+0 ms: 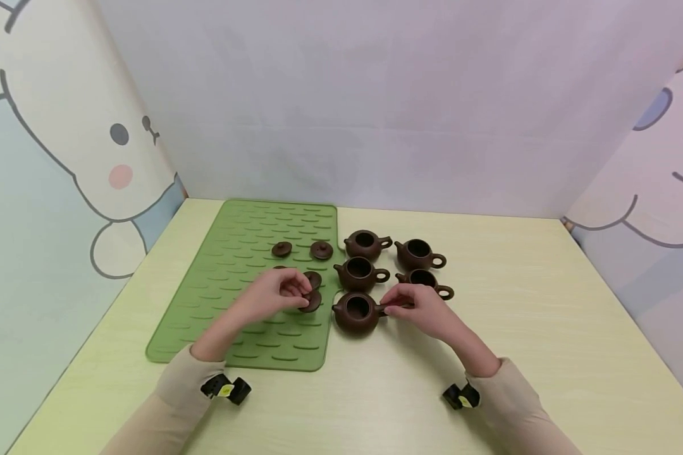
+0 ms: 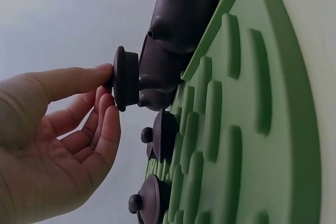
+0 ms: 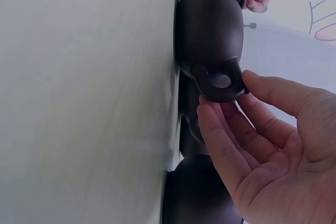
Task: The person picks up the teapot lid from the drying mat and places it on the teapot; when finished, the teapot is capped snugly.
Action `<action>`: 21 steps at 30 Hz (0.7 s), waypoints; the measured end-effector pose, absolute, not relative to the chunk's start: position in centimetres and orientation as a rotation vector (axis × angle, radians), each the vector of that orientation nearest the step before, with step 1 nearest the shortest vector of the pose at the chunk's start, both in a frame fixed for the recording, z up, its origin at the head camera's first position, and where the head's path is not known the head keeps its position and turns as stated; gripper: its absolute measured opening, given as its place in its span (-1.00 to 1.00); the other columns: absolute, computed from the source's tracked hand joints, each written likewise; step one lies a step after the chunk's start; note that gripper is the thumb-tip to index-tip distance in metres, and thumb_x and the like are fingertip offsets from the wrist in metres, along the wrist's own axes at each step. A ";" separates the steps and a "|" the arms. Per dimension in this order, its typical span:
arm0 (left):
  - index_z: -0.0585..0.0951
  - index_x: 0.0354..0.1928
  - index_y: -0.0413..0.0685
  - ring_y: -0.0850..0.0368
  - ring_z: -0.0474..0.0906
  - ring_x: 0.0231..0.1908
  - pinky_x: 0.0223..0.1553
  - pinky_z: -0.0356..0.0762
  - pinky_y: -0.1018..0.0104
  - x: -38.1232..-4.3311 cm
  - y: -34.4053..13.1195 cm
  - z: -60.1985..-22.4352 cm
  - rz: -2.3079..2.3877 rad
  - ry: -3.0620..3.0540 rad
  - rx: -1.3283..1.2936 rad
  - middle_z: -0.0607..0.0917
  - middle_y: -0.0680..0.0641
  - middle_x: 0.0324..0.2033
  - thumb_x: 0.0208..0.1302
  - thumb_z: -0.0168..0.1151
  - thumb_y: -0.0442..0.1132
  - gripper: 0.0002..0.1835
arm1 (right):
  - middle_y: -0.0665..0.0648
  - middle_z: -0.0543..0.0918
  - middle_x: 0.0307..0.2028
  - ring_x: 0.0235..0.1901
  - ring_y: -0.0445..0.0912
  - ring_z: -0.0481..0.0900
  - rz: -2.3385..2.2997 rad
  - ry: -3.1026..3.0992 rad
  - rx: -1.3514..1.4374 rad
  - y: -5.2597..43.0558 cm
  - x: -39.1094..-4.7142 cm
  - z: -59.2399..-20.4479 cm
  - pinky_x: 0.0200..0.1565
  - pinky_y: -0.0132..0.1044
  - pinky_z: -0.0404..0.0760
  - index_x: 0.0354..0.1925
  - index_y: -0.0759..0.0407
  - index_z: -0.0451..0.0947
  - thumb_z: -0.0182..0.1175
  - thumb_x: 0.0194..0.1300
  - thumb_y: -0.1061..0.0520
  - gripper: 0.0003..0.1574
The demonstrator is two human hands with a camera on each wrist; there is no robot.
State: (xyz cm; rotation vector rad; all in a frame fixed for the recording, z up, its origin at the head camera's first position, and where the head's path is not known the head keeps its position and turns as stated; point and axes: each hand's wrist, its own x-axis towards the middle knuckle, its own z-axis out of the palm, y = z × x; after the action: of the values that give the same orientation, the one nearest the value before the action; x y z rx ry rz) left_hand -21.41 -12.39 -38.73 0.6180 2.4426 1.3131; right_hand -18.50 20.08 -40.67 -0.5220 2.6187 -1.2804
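Between thumb and fingers my left hand (image 1: 273, 296) pinches a dark brown teapot lid (image 2: 126, 78) by its knob, lifted above the green mat. My right hand (image 1: 424, 309) holds the loop handle (image 3: 220, 88) of the nearest teapot (image 1: 357, 314), which stands lidless and upright on the table, its spout towards the mat. In the left wrist view, the held lid hangs apart from that teapot. More lids lie knob up on the mat: one (image 1: 281, 249) at the back, another (image 1: 321, 250) to its right, and one (image 1: 313, 280) just behind the held lid.
Behind the nearest teapot stand two lidless teapots (image 1: 359, 274) in a row. To their right are others (image 1: 417, 254), one (image 1: 424, 282) partly behind my right hand. The ribbed green mat (image 1: 205, 303) covers the table's left part. A pale wall (image 1: 375, 126) closes the back.
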 end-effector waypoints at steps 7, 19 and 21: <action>0.63 -0.15 -0.15 0.15 0.59 -0.28 -0.25 0.63 0.38 -21.3 -11.1 -38.3 1.348 2.409 0.643 0.69 -0.07 -0.29 0.22 0.38 -0.35 -0.82 | 0.06 0.75 -0.24 -0.21 -0.18 0.68 -1.281 2.624 -0.516 20.1 -18.4 -40.7 -0.18 -0.42 0.65 -0.20 0.13 0.69 0.33 0.29 0.21 -0.91; 0.63 -0.15 -0.15 0.19 0.58 -0.29 -0.25 0.63 0.41 -21.4 -8.9 -38.2 1.387 2.405 0.706 0.69 -0.09 -0.26 0.21 0.38 -0.37 -0.82 | 0.06 0.75 -0.25 -0.22 -0.18 0.67 -1.287 2.620 -0.527 20.1 -18.4 -40.8 -0.17 -0.42 0.65 -0.21 0.13 0.70 0.34 0.28 0.20 -0.91; 0.63 -0.16 -0.17 0.20 0.58 -0.29 -0.24 0.63 0.41 -21.4 -8.5 -38.2 1.396 2.406 0.717 0.69 -0.10 -0.26 0.20 0.38 -0.38 -0.82 | 0.07 0.75 -0.25 -0.23 -0.19 0.67 -1.290 2.619 -0.527 20.1 -18.3 -40.8 -0.18 -0.42 0.65 -0.21 0.13 0.70 0.34 0.28 0.20 -0.91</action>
State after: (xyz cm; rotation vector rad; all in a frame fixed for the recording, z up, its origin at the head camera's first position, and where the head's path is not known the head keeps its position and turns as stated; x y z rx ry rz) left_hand -21.36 -8.47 -38.22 0.7175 2.4057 1.3957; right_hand -18.34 20.13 -40.82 -0.5273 2.6192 -1.2896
